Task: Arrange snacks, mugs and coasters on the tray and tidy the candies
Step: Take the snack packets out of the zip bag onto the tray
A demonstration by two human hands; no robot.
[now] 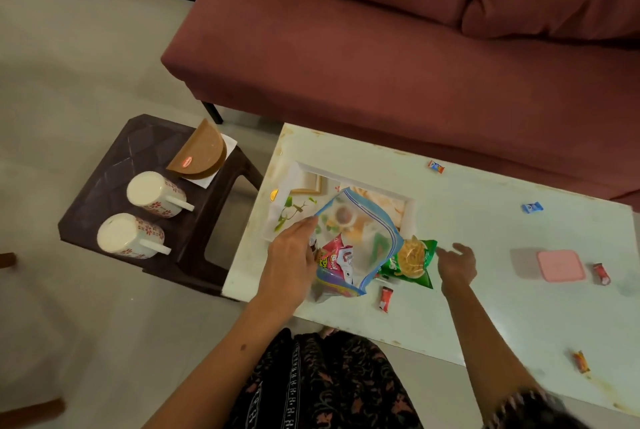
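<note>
My left hand (290,255) grips the edge of a clear zip bag (360,238) with a blue seal, holding it up over a printed white tray (304,172). A pink snack packet (334,260) sits inside the bag. A green snack packet (414,260) lies on the table just right of the bag. My right hand (456,264) hovers beside that packet, fingers apart and empty. Wrapped candies lie scattered: a red one (385,298), an orange one (435,166), a blue one (532,207), another red one (601,273) and one near the front edge (581,361).
A dark stool (138,137) to the left carries two white floral mugs (154,194) (130,236) lying on their sides and brown coasters in a holder (201,153). A pink lidded box (560,265) rests on the white table (485,307). A maroon sofa (381,47) stands behind.
</note>
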